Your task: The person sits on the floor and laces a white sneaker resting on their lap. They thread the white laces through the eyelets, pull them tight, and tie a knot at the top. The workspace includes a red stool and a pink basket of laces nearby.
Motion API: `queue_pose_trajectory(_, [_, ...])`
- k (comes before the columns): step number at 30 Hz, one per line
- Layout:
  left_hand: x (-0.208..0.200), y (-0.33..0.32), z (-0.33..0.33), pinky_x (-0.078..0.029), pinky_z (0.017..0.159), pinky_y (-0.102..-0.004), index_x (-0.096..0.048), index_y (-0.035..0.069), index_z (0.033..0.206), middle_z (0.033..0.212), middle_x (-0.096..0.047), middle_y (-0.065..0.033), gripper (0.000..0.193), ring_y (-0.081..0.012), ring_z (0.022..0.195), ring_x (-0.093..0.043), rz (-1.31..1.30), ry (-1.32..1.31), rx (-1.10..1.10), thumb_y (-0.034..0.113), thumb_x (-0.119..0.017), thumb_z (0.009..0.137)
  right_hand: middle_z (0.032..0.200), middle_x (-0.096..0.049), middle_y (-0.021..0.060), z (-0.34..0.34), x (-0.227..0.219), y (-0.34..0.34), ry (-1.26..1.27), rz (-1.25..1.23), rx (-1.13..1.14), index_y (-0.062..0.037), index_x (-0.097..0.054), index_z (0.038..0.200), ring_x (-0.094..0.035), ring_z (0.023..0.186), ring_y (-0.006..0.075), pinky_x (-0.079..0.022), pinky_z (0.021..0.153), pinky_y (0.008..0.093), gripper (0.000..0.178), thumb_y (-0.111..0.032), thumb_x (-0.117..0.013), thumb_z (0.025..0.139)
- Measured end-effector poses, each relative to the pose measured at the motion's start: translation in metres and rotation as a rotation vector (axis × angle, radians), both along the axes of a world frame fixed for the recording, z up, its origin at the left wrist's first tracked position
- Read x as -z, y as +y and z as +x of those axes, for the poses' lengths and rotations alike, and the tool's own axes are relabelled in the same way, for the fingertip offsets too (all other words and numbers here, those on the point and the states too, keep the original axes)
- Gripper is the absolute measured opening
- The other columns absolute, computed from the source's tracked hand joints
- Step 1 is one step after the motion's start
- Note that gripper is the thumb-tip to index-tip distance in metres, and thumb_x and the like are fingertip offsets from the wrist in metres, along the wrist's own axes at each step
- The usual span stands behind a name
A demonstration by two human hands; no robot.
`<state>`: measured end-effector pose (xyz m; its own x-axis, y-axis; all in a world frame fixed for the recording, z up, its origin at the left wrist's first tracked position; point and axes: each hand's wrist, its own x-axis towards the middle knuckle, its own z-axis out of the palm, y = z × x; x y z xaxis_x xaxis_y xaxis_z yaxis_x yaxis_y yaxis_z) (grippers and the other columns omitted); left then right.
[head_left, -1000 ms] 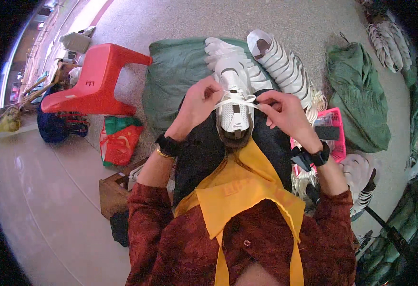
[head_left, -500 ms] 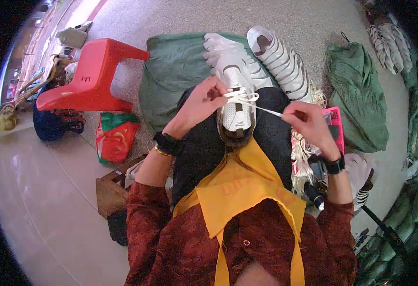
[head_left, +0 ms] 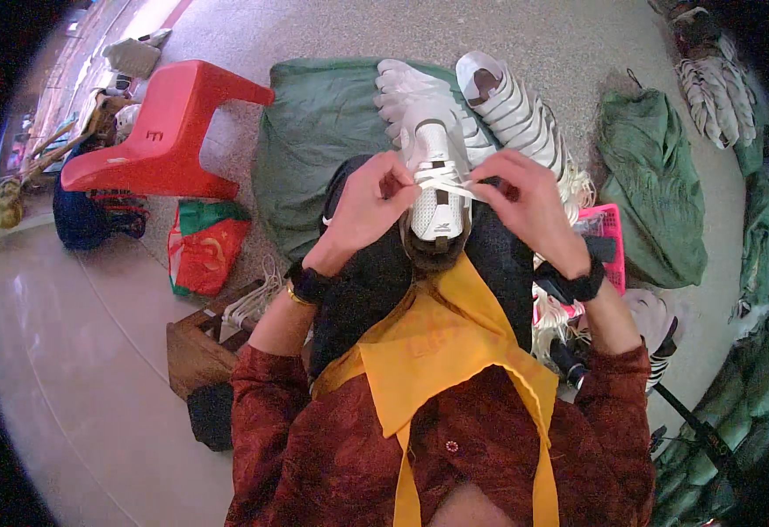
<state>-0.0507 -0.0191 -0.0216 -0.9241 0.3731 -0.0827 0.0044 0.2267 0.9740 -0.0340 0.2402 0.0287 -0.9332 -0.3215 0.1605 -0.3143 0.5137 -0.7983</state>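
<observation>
Over white shoe [head_left: 427, 211]: left hand [head_left: 371, 200], right hand [head_left: 525, 198], both pinched closed on lace [head_left: 442, 183].

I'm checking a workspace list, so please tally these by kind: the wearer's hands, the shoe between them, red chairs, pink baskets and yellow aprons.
Hands, left hand and right hand: 2
White shoe between them: 1
Red chair: 1
Pink basket: 1
Yellow apron: 1
Total: 6
</observation>
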Motion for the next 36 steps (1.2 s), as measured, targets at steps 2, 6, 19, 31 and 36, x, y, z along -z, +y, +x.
queue_pose_trajectory(2, [-0.007,0.001,0.001,-0.041,0.062,-0.0214,-0.056,0.006,0.088,0.08,-0.055,0.0045,0.014,-0.0032,0.071,-0.049,-0.027,-0.017,-0.004,0.002,-0.07,0.09,0.092,-0.065,0.0132,-0.007,0.009,-0.009,0.149,0.069,-0.049,-0.0032,-0.067,0.093,-0.065,0.071,0.0279,-0.052,0.063,0.0365,0.01,-0.011,-0.072,0.089])
queue_pose_trajectory(6, [-0.017,0.002,0.003,-0.041,0.062,-0.0217,-0.057,0.005,0.086,0.078,-0.055,0.0047,0.014,-0.0034,0.069,-0.048,-0.085,-0.015,-0.005,0.003,-0.07,0.089,0.085,-0.065,0.011,-0.017,0.007,-0.012,0.031,0.04,-0.072,-0.0027,-0.065,0.094,-0.062,0.067,0.0246,-0.049,0.06,0.0346,0.008,-0.009,-0.069,0.09])
queue_pose_trajectory(19, [-0.03,-0.007,0.006,-0.039,0.058,-0.0223,-0.056,0.008,0.088,0.075,-0.052,0.0044,0.011,-0.0049,0.065,-0.048,0.22,-0.273,0.04,0.006,-0.066,0.093,0.084,-0.06,-0.0086,-0.021,0.025,0.003,-0.418,-0.425,-0.112,-0.006,-0.066,0.099,-0.048,0.073,-0.0006,-0.039,0.061,0.0197,0.01,-0.002,-0.069,0.09])
queue_pose_trajectory(31, [-0.054,-0.065,0.031,-0.036,0.057,-0.0221,-0.055,0.008,0.087,0.076,-0.052,0.0024,0.013,-0.0056,0.063,-0.046,0.146,-0.332,-0.035,0.01,-0.067,0.094,0.08,-0.066,-0.0039,-0.001,0.03,-0.001,-0.308,-0.256,0.054,-0.0055,-0.068,0.097,-0.05,0.061,0.0034,-0.042,0.055,0.0229,0.012,-0.007,-0.075,0.087])
queue_pose_trajectory(36, [-0.046,-0.053,0.037,-0.037,0.059,-0.0215,-0.055,0.01,0.09,0.076,-0.05,0.0043,0.011,-0.0048,0.066,-0.046,0.079,-0.274,-0.07,0.007,-0.065,0.095,0.073,-0.061,-0.0056,0.014,0.019,0.003,-0.305,-0.062,0.036,-0.0026,-0.068,0.091,-0.049,0.06,0.0019,-0.039,0.054,0.021,0.008,-0.008,-0.073,0.091])
